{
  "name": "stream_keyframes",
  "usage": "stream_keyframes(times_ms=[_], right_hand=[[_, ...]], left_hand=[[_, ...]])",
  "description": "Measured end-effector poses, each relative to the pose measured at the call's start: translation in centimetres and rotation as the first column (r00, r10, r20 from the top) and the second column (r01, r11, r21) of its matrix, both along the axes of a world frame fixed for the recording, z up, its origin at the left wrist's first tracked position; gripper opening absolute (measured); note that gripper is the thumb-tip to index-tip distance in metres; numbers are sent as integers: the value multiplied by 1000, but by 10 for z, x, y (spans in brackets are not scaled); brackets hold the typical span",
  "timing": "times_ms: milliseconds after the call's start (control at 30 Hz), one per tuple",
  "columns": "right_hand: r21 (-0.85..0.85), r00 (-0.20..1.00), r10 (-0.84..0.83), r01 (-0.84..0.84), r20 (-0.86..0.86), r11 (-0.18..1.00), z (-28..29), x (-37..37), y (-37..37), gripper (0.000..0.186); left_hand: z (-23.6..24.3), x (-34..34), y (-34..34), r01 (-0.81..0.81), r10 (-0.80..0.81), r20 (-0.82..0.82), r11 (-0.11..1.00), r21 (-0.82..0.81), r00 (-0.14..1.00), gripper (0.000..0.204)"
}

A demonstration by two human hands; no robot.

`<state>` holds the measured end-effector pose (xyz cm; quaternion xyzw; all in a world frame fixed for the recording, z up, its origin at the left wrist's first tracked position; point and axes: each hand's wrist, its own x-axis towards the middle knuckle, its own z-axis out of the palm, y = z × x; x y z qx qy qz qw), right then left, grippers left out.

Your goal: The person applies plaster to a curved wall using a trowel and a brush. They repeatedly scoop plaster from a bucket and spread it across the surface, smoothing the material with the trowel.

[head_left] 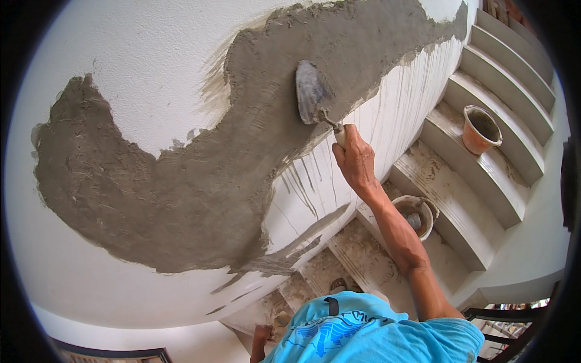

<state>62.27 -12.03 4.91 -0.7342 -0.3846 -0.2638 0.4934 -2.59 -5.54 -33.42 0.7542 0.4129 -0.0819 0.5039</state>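
The right hand (356, 158) clasps a rounded grey metal trowel (311, 91), blade against grey mortar (181, 199) toward its lower edge on the white wall (151, 60); whether the left hand (262, 331) grips anything, I cannot tell. Probably smoothing; the next stroke wants even pressure.

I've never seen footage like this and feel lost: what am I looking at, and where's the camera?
There's no machine, just a person's bare hands. The one picture looks down from a camera on their head; its wide lens bends straight edges. The right hand grips a trowel held against a grey coat on a white wall. What seems the left hand is low beside the blue shirt; its grip is unclear. An orange bucket and a pale bucket stand on stairs.
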Motion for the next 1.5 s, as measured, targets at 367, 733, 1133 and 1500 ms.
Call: stream_keyframes(times_ms=[367, 733, 1133, 1500], right_hand=[[-153, 989, 146, -144, 3, 978, -10, -40, -24, 26], [-303, 978, 208, -207, -29, 930, -1, -41, -16, 26], [-90, 1000, 30, -31, -5, 995, 36, -1, -23, 26], [-49, 998, -37, 39, 48, 998, 6, 12, -1, 27]], left_hand=[[-11, -10, -6, 110, -114, 34, 990, 88, 993, 27], [7, -8, -18, 100, -111, 123, 990, 95, 986, 27], [20, 18, -19, -69, 69, -4, 997, -31, 998, 23], [-1, -9, -26, 80, -93, 256, 995, 61, 962, 25]])
